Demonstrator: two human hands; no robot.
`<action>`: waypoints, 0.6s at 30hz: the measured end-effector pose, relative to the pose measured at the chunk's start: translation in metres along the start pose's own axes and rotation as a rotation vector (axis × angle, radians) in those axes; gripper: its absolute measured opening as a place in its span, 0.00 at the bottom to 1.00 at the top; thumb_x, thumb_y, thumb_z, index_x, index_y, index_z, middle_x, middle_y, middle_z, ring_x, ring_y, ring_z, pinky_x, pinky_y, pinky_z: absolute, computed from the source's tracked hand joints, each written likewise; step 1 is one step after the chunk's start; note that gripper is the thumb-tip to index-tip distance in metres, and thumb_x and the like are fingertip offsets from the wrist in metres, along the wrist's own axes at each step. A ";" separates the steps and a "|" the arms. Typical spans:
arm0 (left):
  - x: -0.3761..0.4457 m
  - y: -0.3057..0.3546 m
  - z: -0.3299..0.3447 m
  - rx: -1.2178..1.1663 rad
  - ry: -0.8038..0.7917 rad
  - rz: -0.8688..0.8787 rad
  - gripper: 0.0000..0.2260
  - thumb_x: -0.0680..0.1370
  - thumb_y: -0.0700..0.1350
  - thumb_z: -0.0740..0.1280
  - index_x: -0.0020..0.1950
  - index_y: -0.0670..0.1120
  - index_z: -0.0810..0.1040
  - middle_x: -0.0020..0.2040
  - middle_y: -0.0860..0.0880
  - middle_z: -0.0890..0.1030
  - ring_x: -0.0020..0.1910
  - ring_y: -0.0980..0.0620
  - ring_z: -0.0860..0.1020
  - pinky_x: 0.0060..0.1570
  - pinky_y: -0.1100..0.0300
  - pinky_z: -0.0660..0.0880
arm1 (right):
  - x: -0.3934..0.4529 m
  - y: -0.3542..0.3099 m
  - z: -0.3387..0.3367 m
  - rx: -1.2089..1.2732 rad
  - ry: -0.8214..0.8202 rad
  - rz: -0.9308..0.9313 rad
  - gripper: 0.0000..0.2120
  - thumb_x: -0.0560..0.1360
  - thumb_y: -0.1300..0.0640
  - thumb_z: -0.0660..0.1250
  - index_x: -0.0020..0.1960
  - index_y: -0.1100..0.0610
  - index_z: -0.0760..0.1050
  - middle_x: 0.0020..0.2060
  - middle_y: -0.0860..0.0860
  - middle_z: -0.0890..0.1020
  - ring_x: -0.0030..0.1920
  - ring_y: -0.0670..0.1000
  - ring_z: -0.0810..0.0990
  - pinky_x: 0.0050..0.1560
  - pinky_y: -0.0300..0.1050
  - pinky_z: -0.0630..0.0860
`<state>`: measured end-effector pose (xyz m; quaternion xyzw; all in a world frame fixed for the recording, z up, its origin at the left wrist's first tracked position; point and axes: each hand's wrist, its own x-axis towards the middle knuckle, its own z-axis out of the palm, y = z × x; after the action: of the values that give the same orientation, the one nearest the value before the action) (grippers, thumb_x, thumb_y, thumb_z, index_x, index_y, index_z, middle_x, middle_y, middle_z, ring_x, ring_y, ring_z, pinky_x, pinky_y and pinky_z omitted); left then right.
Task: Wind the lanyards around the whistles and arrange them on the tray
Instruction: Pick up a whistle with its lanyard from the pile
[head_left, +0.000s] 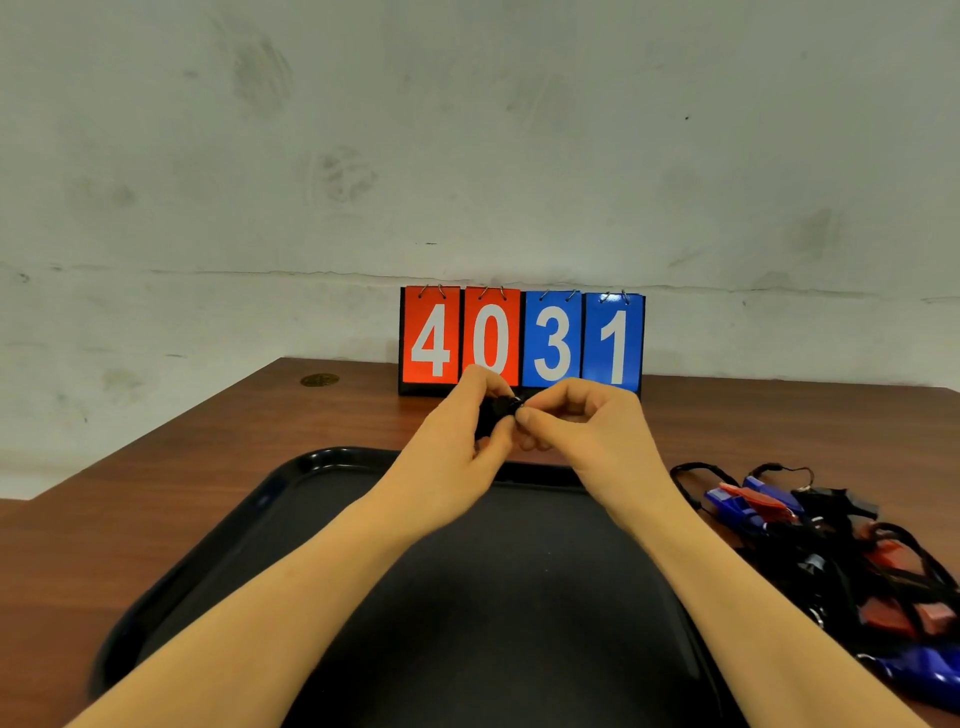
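Both of my hands are raised above the far rim of the black tray (322, 462). My left hand (467, 431) grips a black whistle (496, 413), mostly hidden by the fingers. My right hand (576, 421) pinches something small at the whistle's right end; whether it is the lanyard or the ring I cannot tell. A tangled pile of red, blue and black whistles with black lanyards (831, 551) lies on the table to the right of the tray. The tray's inside shows no whistles where my arms do not cover it.
A flip scoreboard (522, 340) reading 4031 stands at the table's back edge against the grey wall. The brown wooden table (208, 441) ends in a corner at the left. A small round brass fitting (319, 380) is set in its top at the back left.
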<state>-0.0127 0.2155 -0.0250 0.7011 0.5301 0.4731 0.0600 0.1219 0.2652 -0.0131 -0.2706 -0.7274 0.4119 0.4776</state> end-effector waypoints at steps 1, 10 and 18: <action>0.000 -0.001 0.000 0.015 -0.004 0.002 0.10 0.79 0.42 0.61 0.55 0.54 0.64 0.48 0.60 0.73 0.46 0.63 0.76 0.43 0.77 0.71 | 0.000 0.001 0.001 -0.007 0.008 0.008 0.02 0.72 0.64 0.69 0.43 0.58 0.78 0.36 0.51 0.82 0.36 0.43 0.82 0.38 0.32 0.77; 0.001 -0.005 0.003 0.109 0.002 0.030 0.08 0.79 0.44 0.61 0.56 0.52 0.66 0.49 0.58 0.73 0.46 0.62 0.75 0.43 0.77 0.70 | 0.000 0.004 0.002 -0.132 0.078 -0.037 0.08 0.72 0.63 0.69 0.39 0.51 0.76 0.37 0.48 0.81 0.39 0.45 0.81 0.40 0.33 0.78; -0.002 0.001 0.005 0.060 -0.024 0.002 0.09 0.79 0.44 0.60 0.56 0.53 0.63 0.47 0.57 0.73 0.39 0.63 0.75 0.39 0.76 0.70 | 0.001 0.004 0.002 -0.167 0.080 -0.091 0.11 0.72 0.61 0.67 0.41 0.45 0.73 0.39 0.43 0.79 0.43 0.41 0.78 0.42 0.27 0.74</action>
<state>-0.0084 0.2161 -0.0283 0.7088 0.5424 0.4489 0.0447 0.1193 0.2676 -0.0167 -0.2922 -0.7509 0.3166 0.5005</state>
